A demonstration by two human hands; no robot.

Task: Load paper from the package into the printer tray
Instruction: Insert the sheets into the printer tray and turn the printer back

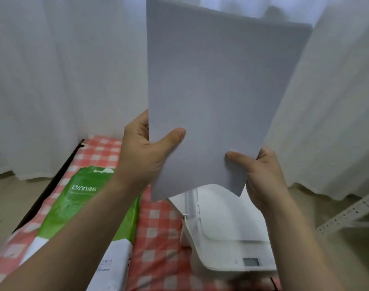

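In the head view, the person is holding the paper [210, 91] upright in the air, just above the white printer [227, 227] and not yet in any tray. The left hand [145, 156] and right hand [263, 179] are each pinching a lower corner. The thumbs are pressing on the front, and the fingers are curling out of sight behind the sheets.

The bottom edge is bowing and hanging askew, so the sheets are likely to fan apart or catch a corner going in. With so light a pinch, some could slide loose onto the checked worktop [158, 227]. The paper is also hiding the printer's rear, so the feed opening is being approached blind.

The green package [85, 206] is lying left of the printer. It is showing a white logo of Latin-looking letters and two characters, too blurred to read surely. Its small print and the printer's little display [251, 261] are unreadable.
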